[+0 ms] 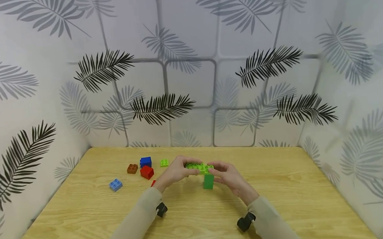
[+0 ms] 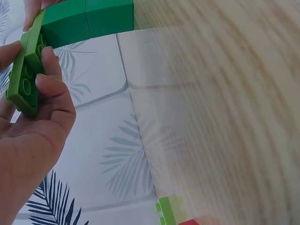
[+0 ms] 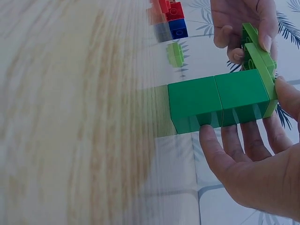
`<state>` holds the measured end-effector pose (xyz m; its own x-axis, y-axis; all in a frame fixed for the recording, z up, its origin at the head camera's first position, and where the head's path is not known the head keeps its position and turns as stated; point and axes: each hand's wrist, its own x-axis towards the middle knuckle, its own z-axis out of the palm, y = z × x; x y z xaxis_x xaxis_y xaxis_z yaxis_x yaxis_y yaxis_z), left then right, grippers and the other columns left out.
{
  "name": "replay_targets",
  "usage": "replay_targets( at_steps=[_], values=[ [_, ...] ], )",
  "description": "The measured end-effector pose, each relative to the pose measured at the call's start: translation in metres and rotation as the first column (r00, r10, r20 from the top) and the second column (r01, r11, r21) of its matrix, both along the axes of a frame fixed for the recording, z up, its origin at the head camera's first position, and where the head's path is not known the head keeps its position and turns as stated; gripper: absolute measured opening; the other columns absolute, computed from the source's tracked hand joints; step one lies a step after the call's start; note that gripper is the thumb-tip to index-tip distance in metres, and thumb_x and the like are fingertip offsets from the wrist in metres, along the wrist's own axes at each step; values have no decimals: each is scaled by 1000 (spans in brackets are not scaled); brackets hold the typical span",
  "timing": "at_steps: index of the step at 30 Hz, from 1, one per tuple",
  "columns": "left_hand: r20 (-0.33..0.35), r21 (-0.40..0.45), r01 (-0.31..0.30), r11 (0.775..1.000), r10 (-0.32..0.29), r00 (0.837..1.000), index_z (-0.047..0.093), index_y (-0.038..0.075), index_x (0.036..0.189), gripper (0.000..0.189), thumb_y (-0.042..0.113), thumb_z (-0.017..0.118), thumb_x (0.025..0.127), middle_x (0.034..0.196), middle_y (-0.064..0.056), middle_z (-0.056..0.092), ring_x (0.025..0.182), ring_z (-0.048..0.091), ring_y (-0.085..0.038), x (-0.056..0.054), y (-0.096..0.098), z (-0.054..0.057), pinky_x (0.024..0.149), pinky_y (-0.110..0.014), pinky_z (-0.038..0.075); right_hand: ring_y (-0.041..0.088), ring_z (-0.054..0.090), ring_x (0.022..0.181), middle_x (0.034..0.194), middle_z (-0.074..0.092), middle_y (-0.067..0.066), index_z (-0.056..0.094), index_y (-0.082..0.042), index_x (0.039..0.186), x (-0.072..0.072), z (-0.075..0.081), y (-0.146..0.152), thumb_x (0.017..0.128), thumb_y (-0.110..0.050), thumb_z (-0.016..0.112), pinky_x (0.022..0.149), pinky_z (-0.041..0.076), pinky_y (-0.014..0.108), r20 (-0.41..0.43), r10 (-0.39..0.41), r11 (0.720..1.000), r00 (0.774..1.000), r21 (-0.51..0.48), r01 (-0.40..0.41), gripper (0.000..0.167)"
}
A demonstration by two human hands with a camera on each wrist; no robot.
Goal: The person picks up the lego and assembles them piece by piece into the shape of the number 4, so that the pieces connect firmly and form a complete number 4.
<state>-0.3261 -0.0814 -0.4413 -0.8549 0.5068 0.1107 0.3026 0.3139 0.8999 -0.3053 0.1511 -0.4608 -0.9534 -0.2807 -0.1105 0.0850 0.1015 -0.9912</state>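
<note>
Two dark green bricks [image 3: 196, 102] are stacked as a column standing on the table [image 1: 184, 221]. Light green studded bricks [image 1: 195, 166] lie across its top and jut out to the left, overlapping in a step in the right wrist view. My left hand [image 1: 177, 170] pinches the jutting end, thumb on the near side and fingertips curled beneath, as the left wrist view shows. My right hand [image 1: 230, 177] grips the column from the right, its thumb at the top light green brick and its fingers along the dark green side.
Left of the hands lie a brown brick [image 1: 132, 168], a blue brick [image 1: 145, 162], a red brick [image 1: 147, 172], a light blue brick [image 1: 116, 185] and a small light green brick [image 1: 164, 163]. Another red brick [image 1: 153, 183] is partly behind the left wrist. A leaf-patterned backdrop [image 1: 189, 80] rises behind the table.
</note>
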Motion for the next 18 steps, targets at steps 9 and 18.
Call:
replay_targets(
  at_steps=[9,18],
  values=[
    [-71,-9,43,999,-44,997,68,16,125,37,26,72,90,116,-1,68,80,56,-16,-3,-6,-4,72,-36,52,15,61,106,123,59,8,59,-6,132,1,0,1,95,-26,67,100,50,44,-1,-13,1000,1000,1,13,43],
    [-29,-2,5,1000,-5,1000,67,16,127,38,25,72,90,118,-2,67,90,61,-17,5,-25,-2,77,-29,52,15,61,106,122,59,8,60,-7,131,2,-2,-2,94,-28,67,100,49,45,-2,-13,1000,1000,-11,13,43]
  ],
)
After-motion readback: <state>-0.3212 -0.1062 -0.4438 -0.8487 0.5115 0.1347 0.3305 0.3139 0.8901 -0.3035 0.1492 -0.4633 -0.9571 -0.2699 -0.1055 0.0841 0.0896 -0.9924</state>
